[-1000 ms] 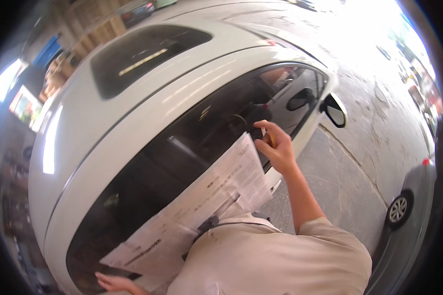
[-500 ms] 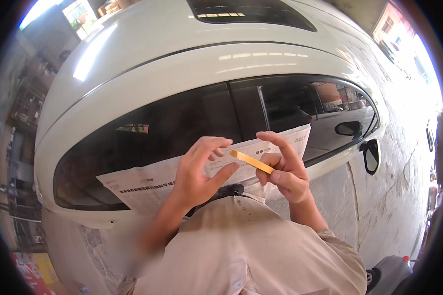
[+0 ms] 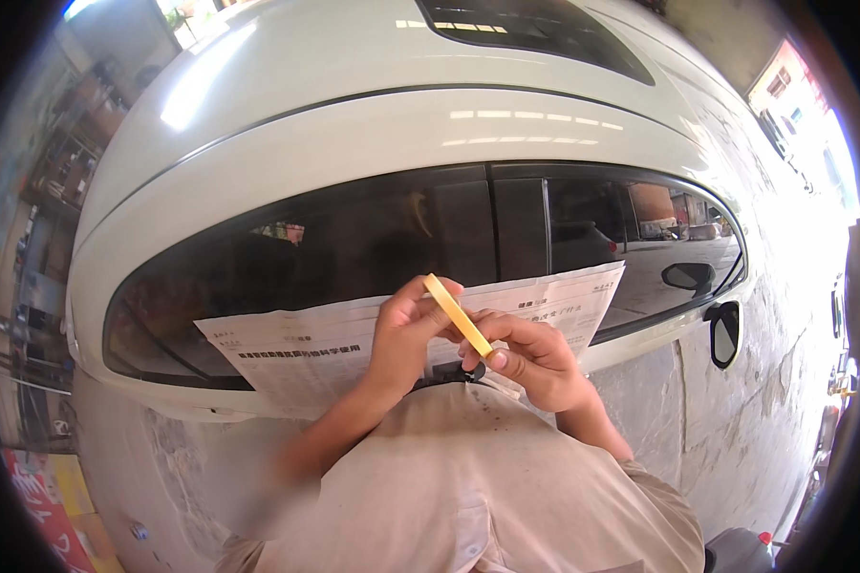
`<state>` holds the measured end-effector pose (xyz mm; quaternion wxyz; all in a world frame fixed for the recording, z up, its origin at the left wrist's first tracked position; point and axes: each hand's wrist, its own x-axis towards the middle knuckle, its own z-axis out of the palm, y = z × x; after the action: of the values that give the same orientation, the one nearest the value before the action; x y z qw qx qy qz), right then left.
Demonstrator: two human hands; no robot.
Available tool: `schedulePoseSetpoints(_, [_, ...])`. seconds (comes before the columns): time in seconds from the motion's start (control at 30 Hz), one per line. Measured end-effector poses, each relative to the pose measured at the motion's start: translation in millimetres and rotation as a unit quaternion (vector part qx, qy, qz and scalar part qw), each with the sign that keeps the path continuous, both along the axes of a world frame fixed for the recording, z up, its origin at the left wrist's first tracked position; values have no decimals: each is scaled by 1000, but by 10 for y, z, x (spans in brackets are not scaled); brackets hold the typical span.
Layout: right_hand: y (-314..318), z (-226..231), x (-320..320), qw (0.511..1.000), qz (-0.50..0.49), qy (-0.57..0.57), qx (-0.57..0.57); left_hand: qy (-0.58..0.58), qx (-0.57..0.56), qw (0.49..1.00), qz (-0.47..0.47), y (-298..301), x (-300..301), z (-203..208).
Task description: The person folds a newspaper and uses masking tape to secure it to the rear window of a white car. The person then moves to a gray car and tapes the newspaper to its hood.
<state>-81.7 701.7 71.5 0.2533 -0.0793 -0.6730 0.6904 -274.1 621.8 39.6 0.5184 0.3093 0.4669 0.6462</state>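
A thin roll of yellow masking tape (image 3: 461, 318), seen edge-on and slanting down to the right, is between my two hands in front of my waist. My left hand (image 3: 399, 334) grips its upper left end with thumb and fingers. At the lower right end, my right hand (image 3: 537, 365) pinches the roll, its thumb near the rim. Beyond and beneath the hands, a printed newspaper sheet (image 3: 291, 372) hangs against the side of a white car (image 3: 344, 129), its top edge across the lower part of the dark side windows (image 3: 354, 239).
The car's door mirror (image 3: 724, 334) sticks out at the right. Cracked concrete floor (image 3: 640, 430) runs along the car. Shelves with clutter (image 3: 57, 181) stand at the far left, and a red and yellow box (image 3: 53, 506) lies at the lower left.
My left hand, open and apart from the tape before, has moved right and closed on its upper end. The roll has tilted more steeply. The view has shifted slightly.
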Motion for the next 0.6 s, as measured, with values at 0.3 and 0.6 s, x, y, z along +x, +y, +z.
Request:
schedulePoseSetpoints(0.3, [43,-23,86,995,-19,-89,-30,514,133,832,163,-67,-21,128])
schedulePoseSetpoints(0.6, [11,-52,28,999,-9,-30,-27,111,-4,994,0,8,-44,109])
